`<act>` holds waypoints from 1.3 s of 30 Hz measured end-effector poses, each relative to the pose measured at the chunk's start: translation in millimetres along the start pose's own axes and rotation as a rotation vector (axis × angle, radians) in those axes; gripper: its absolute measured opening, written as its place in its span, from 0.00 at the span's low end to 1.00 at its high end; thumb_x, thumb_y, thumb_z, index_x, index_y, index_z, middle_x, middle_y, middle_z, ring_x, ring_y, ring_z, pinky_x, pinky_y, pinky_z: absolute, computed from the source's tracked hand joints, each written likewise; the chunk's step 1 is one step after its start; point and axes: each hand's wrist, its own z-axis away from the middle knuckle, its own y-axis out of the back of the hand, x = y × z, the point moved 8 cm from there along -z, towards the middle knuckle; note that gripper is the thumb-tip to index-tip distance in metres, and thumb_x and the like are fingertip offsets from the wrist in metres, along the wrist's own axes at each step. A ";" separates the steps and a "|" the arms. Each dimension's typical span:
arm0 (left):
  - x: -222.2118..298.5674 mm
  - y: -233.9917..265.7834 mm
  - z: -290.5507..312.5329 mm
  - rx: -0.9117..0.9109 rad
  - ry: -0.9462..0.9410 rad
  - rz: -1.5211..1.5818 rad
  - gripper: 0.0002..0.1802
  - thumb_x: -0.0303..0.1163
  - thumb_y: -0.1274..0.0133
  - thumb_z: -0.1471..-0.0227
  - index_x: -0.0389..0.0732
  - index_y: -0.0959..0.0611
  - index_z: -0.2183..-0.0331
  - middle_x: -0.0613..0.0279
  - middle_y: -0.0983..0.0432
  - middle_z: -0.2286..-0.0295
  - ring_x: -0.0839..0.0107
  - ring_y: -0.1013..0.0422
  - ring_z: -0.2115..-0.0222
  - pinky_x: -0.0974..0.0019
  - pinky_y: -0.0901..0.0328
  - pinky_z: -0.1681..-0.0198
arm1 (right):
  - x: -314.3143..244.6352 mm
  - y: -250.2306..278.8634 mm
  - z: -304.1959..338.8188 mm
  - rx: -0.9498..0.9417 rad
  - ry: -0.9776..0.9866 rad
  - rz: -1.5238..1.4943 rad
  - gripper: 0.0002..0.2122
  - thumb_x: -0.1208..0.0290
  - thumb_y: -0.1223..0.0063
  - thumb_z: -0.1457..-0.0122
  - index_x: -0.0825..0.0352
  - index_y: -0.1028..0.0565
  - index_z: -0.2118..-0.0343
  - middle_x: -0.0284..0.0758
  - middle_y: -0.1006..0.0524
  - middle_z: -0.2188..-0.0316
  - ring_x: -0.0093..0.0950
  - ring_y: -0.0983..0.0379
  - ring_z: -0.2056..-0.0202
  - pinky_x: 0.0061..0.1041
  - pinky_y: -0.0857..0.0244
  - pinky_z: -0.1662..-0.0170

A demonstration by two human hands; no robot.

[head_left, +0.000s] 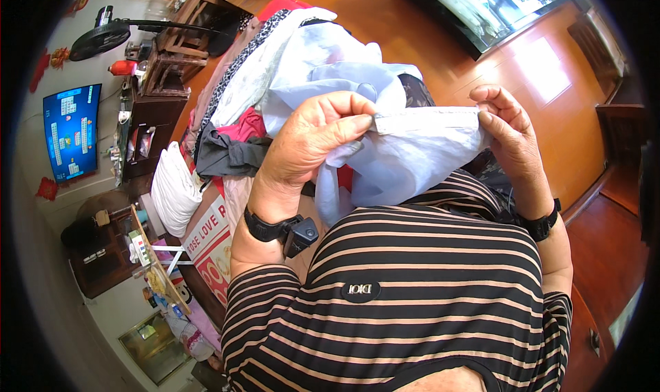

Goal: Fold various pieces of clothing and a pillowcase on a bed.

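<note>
A thin, light blue cloth garment [405,161] is stretched between my two hands above my lap. My left hand [309,134] pinches one end of its pale stitched band [426,120] between thumb and fingers. The other end of the band is gripped by my right hand [509,127], thumb against bent fingers. Below the band the cloth hangs in loose folds. More light blue fabric [323,65] lies just beyond, on a heap of clothes; whether it is one piece with the held garment I cannot tell.
The heap holds a dark grey cloth [234,155], a pink cloth [245,127] and white fabric [247,82]. A white folded bundle [175,189] sits to the left. Farther off are a black fan [100,40], a lit screen [72,134] and a glass-topped table [481,14] on the wooden floor.
</note>
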 end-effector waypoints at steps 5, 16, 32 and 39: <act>3.7 1.2 3.7 0.014 0.016 -0.059 0.08 0.30 0.47 0.52 0.34 0.23 0.70 0.66 0.26 0.75 0.82 0.32 0.74 0.81 0.39 0.69 | 1.8 -0.1 -2.3 -0.002 -0.024 0.031 0.13 0.71 0.48 0.45 0.67 0.30 0.58 0.24 0.29 0.74 0.12 0.33 0.70 0.10 0.40 0.64; 4.6 1.5 6.8 -0.048 0.007 -0.095 0.09 0.31 0.48 0.49 0.35 0.23 0.70 0.65 0.26 0.74 0.82 0.33 0.73 0.80 0.40 0.67 | 14.7 3.8 -2.8 0.026 -0.062 0.018 0.11 0.72 0.50 0.45 0.65 0.29 0.58 0.28 0.25 0.69 0.14 0.30 0.68 0.11 0.37 0.64; -0.8 -3.5 5.3 -0.065 0.010 -0.169 0.06 0.29 0.49 0.49 0.37 0.23 0.69 0.73 0.30 0.74 0.86 0.37 0.73 0.82 0.41 0.68 | -26.7 -55.3 -9.6 -0.251 0.312 0.718 0.16 0.59 0.44 0.48 0.65 0.26 0.63 0.35 0.25 0.65 0.25 0.30 0.61 0.24 0.36 0.54; -4.1 -13.5 -0.2 -0.075 0.021 -0.246 0.05 0.29 0.50 0.48 0.37 0.24 0.69 0.74 0.31 0.75 0.87 0.38 0.74 0.82 0.41 0.69 | -22.0 -108.0 -18.3 -0.470 0.065 0.544 0.11 0.66 0.44 0.48 0.69 0.27 0.70 0.28 0.28 0.76 0.18 0.34 0.72 0.18 0.38 0.66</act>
